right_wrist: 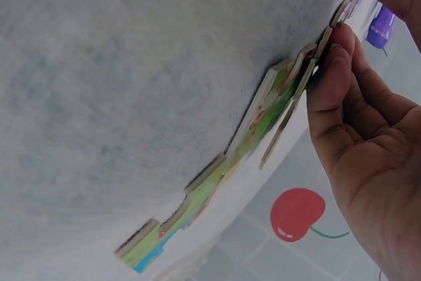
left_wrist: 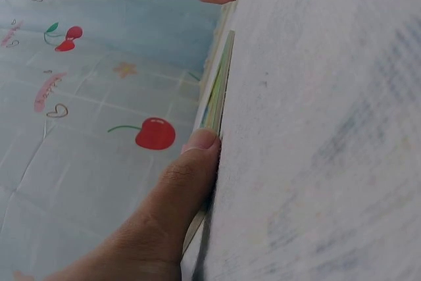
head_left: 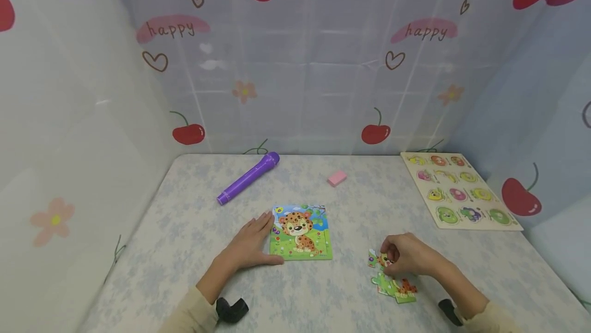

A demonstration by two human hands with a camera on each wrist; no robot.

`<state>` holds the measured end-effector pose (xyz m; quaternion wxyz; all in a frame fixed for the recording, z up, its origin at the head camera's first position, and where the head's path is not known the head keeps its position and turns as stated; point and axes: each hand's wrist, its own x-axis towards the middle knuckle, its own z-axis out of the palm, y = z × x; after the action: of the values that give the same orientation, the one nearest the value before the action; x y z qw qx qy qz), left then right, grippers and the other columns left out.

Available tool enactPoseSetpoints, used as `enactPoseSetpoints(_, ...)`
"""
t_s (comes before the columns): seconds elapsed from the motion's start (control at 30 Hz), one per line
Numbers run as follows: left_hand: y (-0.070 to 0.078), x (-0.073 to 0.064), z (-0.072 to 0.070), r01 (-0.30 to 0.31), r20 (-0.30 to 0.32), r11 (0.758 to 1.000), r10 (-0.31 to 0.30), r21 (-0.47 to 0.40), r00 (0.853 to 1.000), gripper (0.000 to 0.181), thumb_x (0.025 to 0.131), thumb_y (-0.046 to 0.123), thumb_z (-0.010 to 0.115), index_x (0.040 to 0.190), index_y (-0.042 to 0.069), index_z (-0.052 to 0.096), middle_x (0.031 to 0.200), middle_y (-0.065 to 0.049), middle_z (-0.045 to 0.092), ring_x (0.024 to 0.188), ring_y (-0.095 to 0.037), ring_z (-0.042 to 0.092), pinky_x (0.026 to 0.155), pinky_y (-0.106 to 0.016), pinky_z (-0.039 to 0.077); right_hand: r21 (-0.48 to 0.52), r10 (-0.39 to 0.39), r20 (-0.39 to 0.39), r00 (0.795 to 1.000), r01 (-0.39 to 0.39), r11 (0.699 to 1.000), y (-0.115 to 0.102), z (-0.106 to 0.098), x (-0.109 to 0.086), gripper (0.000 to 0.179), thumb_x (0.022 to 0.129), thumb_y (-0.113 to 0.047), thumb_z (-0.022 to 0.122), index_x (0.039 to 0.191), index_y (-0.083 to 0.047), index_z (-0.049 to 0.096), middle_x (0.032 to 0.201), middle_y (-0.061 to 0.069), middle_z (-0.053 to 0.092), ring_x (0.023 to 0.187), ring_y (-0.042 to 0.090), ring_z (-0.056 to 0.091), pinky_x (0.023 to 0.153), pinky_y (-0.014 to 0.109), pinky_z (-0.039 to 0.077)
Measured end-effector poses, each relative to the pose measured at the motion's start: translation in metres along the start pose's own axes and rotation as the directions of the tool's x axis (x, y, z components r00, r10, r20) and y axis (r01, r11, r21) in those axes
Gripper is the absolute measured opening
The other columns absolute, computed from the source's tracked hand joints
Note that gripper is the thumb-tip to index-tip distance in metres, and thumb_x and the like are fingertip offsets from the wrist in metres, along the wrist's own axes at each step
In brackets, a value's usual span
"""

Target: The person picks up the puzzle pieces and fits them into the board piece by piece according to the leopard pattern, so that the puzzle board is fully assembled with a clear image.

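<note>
A square leopard puzzle board [head_left: 301, 233] lies flat in the middle of the table in the head view. My left hand [head_left: 251, 243] rests at its left side, fingers straight and thumb along the near edge; the left wrist view shows the thumb [left_wrist: 191, 162] against the edge of the board [left_wrist: 220, 90]. To the right, my right hand [head_left: 408, 255] pinches a puzzle piece [head_left: 385, 259] with part of the leopard's face. The piece [right_wrist: 289, 113] is tilted over loose puzzle pieces [right_wrist: 204, 185] in the right wrist view. Those loose pieces [head_left: 387, 284] overlap in a small pile.
A purple toy microphone [head_left: 247, 179] lies at the back left, and a pink block [head_left: 337, 178] sits behind the board. A wooden fruit puzzle board [head_left: 459, 194] lies at the far right. Printed curtains [head_left: 314, 81] stand along the table's back and sides.
</note>
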<state>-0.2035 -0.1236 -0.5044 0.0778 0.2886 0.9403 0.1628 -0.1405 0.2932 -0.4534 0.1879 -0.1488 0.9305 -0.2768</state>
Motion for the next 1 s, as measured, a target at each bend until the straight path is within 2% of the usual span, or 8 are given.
enactPoseSetpoints(0.17,-0.001,0.001,0.0,0.003,0.006,1.0,-0.003,0.009,1.0,0.118,0.073,0.078,0.061,0.156,0.005,0.018,0.165,-0.01,0.013,0.153,-0.026,0.014,0.123,-0.048,0.018,-0.013,-0.023,-0.019,1.0,0.023,1.0,0.0,-0.003,0.001,0.031,0.073,-0.022,0.083,0.095,-0.011,0.064,0.075,-0.004,0.057,0.064,0.003,0.049,0.056,0.022,0.044)
enactPoseSetpoints(0.37,-0.001,0.001,0.001,-0.003,0.007,1.0,0.002,0.02,1.0,0.118,0.074,0.078,0.06,0.156,0.005,0.017,0.165,-0.01,0.012,0.153,-0.025,0.014,0.124,-0.048,0.018,-0.115,-0.097,-0.156,0.983,0.08,0.99,-0.012,-0.024,-0.001,0.031,0.075,-0.017,0.082,0.101,-0.011,0.066,0.078,-0.006,0.058,0.069,0.003,0.049,0.059,0.02,0.046)
enactPoseSetpoints(0.47,-0.001,0.001,0.001,-0.007,0.0,1.0,0.007,0.018,1.0,0.118,0.074,0.078,0.061,0.156,0.005,0.017,0.165,-0.01,0.012,0.153,-0.026,0.014,0.123,-0.048,0.018,-0.137,-0.117,-0.194,0.974,0.091,0.986,-0.017,-0.032,0.0,0.032,0.075,-0.017,0.082,0.102,-0.011,0.066,0.08,-0.006,0.059,0.072,0.004,0.051,0.061,0.019,0.048)
enactPoseSetpoints(1.0,-0.001,0.001,0.001,-0.002,0.002,1.0,0.002,0.006,1.0,0.118,0.073,0.078,0.061,0.155,0.005,0.018,0.165,-0.01,0.013,0.153,-0.025,0.014,0.124,-0.048,0.017,-0.127,-0.153,-0.209,0.966,0.128,0.984,-0.027,-0.035,0.011,0.031,0.078,-0.015,0.08,0.105,-0.01,0.067,0.081,-0.004,0.059,0.073,0.006,0.05,0.062,0.02,0.046)
